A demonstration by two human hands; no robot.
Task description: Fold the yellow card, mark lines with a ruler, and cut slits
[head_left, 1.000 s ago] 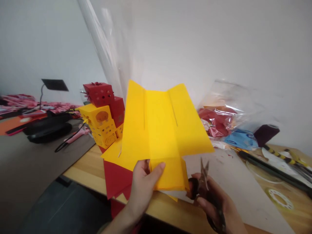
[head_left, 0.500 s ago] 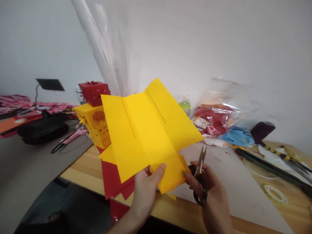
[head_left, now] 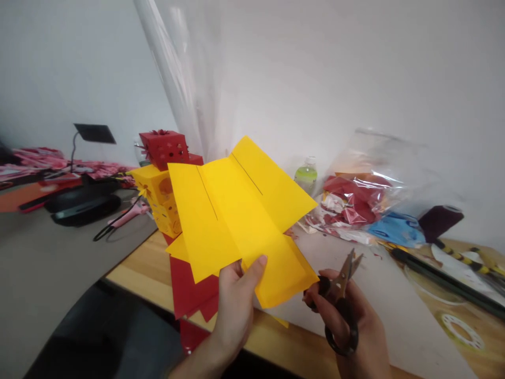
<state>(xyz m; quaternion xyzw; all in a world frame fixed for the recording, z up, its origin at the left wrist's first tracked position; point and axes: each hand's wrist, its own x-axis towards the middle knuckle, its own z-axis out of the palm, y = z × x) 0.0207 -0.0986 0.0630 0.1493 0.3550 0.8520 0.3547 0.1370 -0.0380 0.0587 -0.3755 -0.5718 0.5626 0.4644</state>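
Observation:
My left hand [head_left: 239, 295] grips a folded sheet of yellow card [head_left: 221, 205] near its lower middle, thumb on top. Two dark slanting lines run down the card from its far edge; I cannot tell whether they are drawn or cut. The lower flap bends toward me. In my right hand [head_left: 357, 321] is a pair of scissors [head_left: 345, 289] with black handles, blades slightly apart and pointing up. The scissors are just right of the card's lower corner, and the right fingertips are close to that corner.
Red card [head_left: 193, 287] lies on the wooden table [head_left: 138, 260] under the yellow sheet. A red cut-out box [head_left: 163, 149] sits on a yellow one [head_left: 158, 197] behind it. At right are a clear bag of scraps [head_left: 363, 195], a tape roll [head_left: 461, 331] and a green-labelled bottle [head_left: 306, 173].
My right hand has drawn right and slightly down with the scissors, away from the card's corner. The card has tilted and lowered a little in my left hand. The view has shifted left.

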